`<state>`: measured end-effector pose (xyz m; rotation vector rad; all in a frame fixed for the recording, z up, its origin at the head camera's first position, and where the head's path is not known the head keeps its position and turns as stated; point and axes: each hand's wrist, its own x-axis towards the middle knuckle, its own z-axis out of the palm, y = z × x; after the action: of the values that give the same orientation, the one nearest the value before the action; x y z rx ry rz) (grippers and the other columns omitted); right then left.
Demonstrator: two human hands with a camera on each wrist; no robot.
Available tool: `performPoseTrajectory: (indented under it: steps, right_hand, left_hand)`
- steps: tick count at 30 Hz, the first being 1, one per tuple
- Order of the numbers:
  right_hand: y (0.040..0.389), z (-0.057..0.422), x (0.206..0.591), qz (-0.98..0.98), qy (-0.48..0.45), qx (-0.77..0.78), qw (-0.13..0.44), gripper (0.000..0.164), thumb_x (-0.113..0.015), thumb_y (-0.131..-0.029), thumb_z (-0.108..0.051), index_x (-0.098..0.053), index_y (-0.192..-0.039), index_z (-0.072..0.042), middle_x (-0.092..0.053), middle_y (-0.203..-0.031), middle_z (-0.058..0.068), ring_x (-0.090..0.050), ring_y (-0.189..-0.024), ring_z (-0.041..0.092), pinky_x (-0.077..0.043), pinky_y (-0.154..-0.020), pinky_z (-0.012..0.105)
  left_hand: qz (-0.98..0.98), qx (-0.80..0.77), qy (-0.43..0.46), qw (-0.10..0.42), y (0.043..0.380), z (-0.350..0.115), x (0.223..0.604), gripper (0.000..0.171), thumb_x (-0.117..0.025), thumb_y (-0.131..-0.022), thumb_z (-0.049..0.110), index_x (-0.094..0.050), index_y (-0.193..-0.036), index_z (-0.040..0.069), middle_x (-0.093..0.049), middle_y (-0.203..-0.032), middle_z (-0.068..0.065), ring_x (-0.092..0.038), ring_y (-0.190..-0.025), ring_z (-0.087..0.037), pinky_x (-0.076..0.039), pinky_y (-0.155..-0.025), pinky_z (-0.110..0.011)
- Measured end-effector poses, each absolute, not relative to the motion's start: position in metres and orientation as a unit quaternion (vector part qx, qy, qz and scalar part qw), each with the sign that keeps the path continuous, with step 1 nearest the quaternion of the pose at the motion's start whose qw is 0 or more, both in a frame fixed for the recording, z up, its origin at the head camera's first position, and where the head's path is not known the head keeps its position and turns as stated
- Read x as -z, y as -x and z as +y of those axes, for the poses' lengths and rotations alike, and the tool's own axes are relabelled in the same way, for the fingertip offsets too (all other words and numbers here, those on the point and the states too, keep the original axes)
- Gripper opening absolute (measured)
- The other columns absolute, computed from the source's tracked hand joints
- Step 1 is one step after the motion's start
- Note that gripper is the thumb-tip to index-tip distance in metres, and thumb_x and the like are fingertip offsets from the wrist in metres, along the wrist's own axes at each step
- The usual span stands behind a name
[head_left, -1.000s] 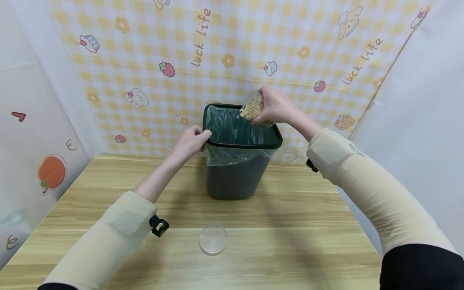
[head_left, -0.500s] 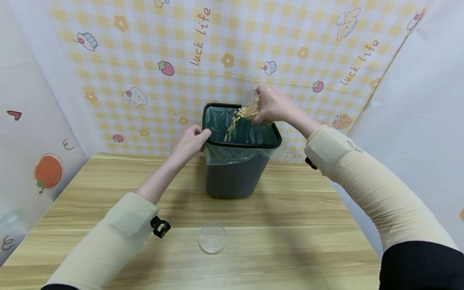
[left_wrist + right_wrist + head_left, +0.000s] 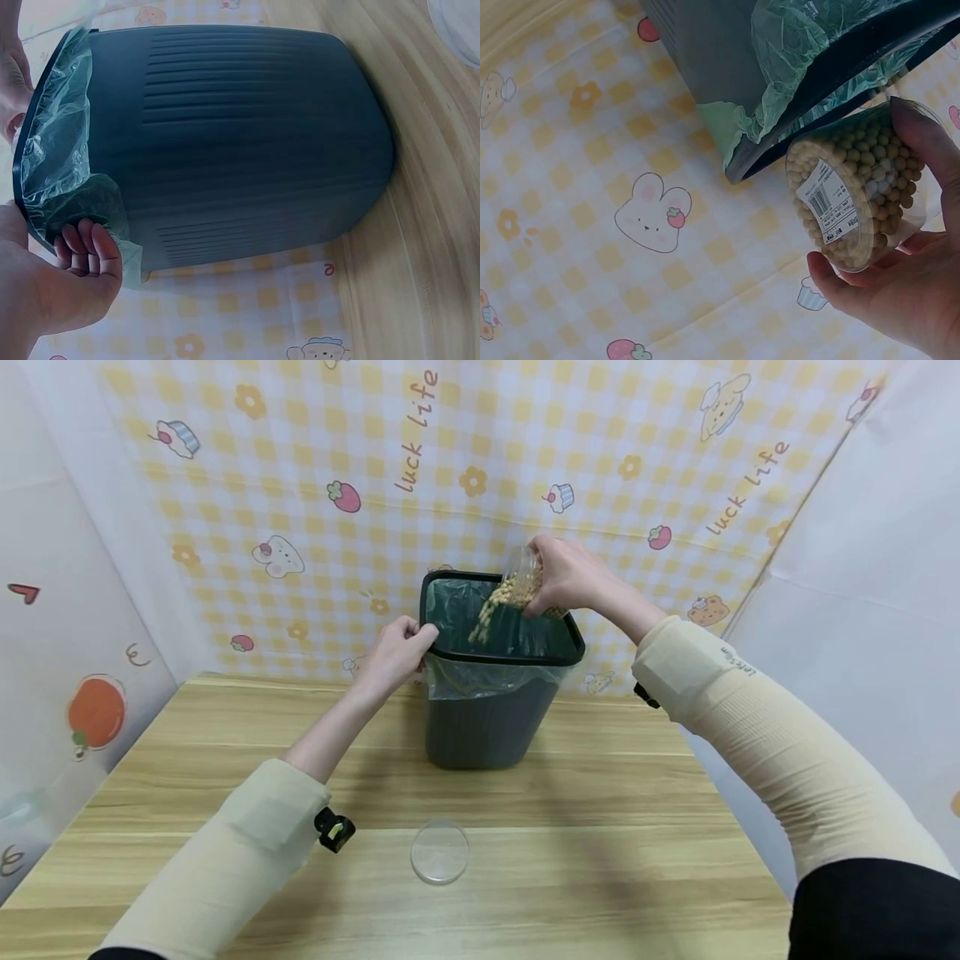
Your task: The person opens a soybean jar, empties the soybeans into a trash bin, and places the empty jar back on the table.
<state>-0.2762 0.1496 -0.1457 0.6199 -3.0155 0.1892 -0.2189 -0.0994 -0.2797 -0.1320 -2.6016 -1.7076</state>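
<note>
A dark grey trash bin point(image 3: 480, 727) with a black rim and a green plastic liner point(image 3: 457, 610) stands at the back of the table. My left hand point(image 3: 396, 652) grips its rim at the left corner, fingers curled over the liner's edge in the left wrist view. Above the bin's right side, my right hand point(image 3: 572, 578) holds a clear plastic jar point(image 3: 862, 180) of round beige beans tilted toward the left. A stream of beans point(image 3: 487, 614) falls from its mouth into the bin. A white barcode label point(image 3: 829, 202) shows on the jar's base. The bin's bottom is hidden.
A clear round lid point(image 3: 440, 852) lies on the wooden table point(image 3: 540, 868) in front of the bin. Behind the bin hangs a yellow checked cloth point(image 3: 480, 435) with printed figures. White cloth walls rise on the left and right sides.
The jar has tipped a little further, and beans that stayed inside it a second ago now pour out into the bin. The left hand keeps its place on the rim.
</note>
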Motion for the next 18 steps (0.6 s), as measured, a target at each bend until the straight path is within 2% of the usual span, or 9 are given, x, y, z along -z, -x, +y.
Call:
performPoseTrajectory:
  steps: [12, 18]
  right_hand:
    - [0.276, 0.1493, 0.1452, -0.977, -0.206, -0.047, 0.03, 0.088, -0.091, -0.074, -0.03, -0.045, -0.144, -0.002, -0.06, -0.133, 0.02, -0.059, -0.114, 0.036, -0.051, -0.097, 0.051]
    - [0.2761, 0.1489, 0.1448, -0.977, -0.206, -0.045, 0.033, 0.089, -0.091, -0.074, -0.029, -0.045, -0.145, -0.002, -0.06, -0.131, 0.021, -0.059, -0.111, 0.035, -0.051, -0.096, 0.051]
  left_hand:
    - [-0.831, 0.555, 0.04, 0.023, 0.2178, -0.0977, 0.281, 0.029, -0.047, -0.098, 0.04, -0.049, -0.1, 0.01, -0.054, -0.083, -0.008, -0.059, -0.081, -0.032, -0.047, -0.067, -0.033]
    - [-0.829, 0.557, 0.041, 0.029, 0.217, -0.0977, 0.2813, 0.03, -0.046, -0.099, 0.04, -0.051, -0.1, 0.01, -0.055, -0.083, -0.007, -0.058, -0.079, -0.029, -0.047, -0.067, -0.033]
